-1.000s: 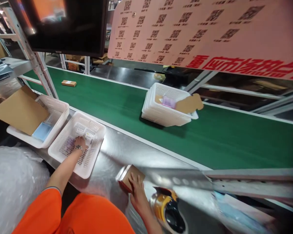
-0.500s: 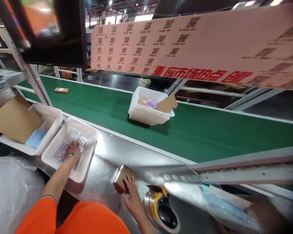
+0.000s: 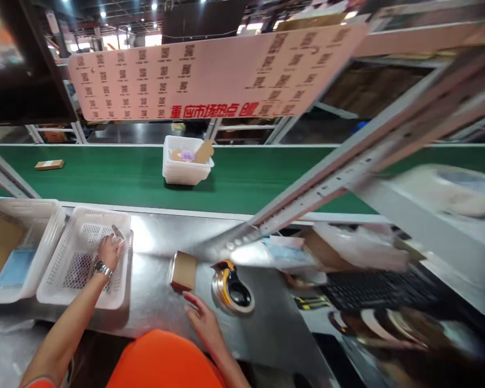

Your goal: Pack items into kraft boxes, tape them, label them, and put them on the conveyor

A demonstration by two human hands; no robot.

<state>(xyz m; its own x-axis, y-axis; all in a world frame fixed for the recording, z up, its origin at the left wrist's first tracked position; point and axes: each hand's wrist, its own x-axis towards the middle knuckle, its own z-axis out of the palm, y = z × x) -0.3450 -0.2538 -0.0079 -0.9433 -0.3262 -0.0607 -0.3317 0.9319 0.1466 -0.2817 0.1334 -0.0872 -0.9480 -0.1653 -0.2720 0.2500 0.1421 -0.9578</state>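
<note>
My left hand reaches into a white perforated basket on the steel table and is closed on a small flat item that it lifts at the basket's far right side. A watch sits on that wrist. My right hand rests open on the steel table, fingers apart, just below a small brown cardboard box and not touching it. A yellow and black tape dispenser sits to the right of the box.
A second white basket with cardboard and a blue item stands at the far left. On the green conveyor belt are stacked white baskets and a small brown box. A slanted metal rail crosses overhead. A black keyboard lies at right.
The camera has swung to the right. My right hand let go of the small cardboard box and drew back toward me. My left hand lifted a small flat item in the basket.
</note>
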